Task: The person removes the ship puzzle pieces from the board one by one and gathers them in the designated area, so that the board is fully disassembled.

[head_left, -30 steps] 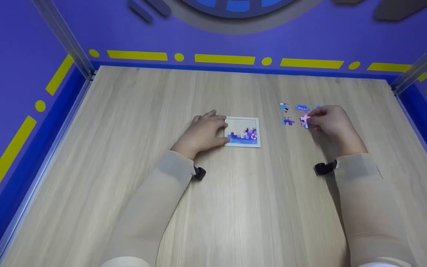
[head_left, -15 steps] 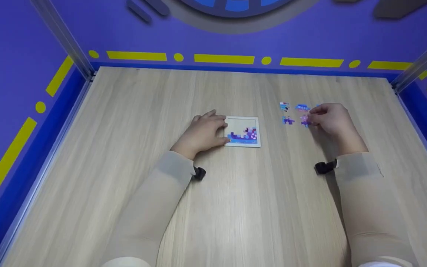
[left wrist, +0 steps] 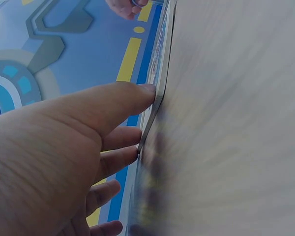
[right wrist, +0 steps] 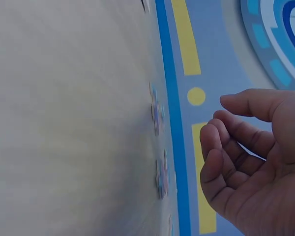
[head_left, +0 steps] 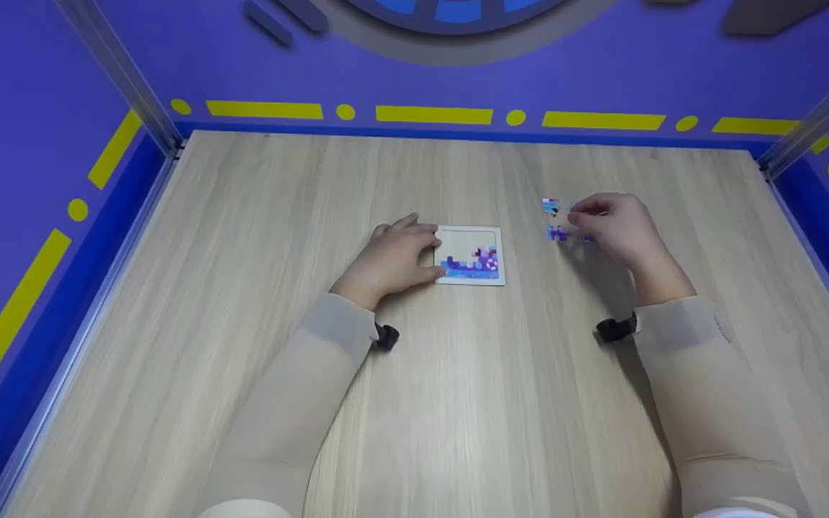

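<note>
A square white-framed jigsaw puzzle tray (head_left: 467, 283) lies flat on the table, with purple, blue and pink pieces fitted along its lower and right parts. My left hand (head_left: 401, 257) rests at its left edge; in the left wrist view the thumb (left wrist: 132, 96) touches the border and the straight fingers lie along it. My right hand (head_left: 619, 224) hovers above loose pieces. In the right wrist view its thumb and loosely bent fingers stand apart around nothing. A blue-and-white puzzle piece (head_left: 550, 206) and a purple puzzle piece (head_left: 557, 234) lie just left of it; other pieces are mostly hidden beneath.
The wooden table (head_left: 414, 403) stretches around the tray. Purple-blue panels (head_left: 429, 79) with yellow dashes close it in at the back and sides. Black wrist cameras sit on both sleeves.
My right hand has moved left over the loose pieces, leaving a pink-purple piece that it earlier pinched and set down on the table. The left hand and tray stay put.
</note>
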### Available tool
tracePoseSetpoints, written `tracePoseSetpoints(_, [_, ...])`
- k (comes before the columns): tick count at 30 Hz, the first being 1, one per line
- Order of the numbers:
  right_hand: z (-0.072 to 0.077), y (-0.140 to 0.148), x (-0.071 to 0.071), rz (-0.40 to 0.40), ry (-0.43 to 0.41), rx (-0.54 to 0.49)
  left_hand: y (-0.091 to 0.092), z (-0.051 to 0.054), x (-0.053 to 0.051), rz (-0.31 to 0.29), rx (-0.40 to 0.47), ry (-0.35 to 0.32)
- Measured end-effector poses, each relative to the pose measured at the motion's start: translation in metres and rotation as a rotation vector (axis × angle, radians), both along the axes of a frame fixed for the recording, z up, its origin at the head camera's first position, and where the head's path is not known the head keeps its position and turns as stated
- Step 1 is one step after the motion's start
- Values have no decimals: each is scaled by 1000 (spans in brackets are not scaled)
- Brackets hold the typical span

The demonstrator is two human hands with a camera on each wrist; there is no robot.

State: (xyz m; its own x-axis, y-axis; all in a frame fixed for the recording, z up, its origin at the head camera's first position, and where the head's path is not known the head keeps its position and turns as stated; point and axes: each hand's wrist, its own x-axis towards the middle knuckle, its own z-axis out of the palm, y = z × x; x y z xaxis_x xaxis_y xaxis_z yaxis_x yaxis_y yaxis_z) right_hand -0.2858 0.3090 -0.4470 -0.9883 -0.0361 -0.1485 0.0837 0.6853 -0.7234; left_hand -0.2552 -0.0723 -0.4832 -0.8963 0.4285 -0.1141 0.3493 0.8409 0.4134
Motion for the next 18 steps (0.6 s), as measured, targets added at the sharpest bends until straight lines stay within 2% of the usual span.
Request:
tracePoseSetpoints(8, [0, -27, 8, 91, 41, -51, 0, -1, 0, -6, -1, 2])
tracePoseSetpoints(14, [0, -53, 16, 154, 19, -17, 0, -1, -1, -8, 5, 3])
tracePoseSetpoints(18, [2, -68, 22, 184, -15, -39, 0, -1, -1, -4, 5, 5])
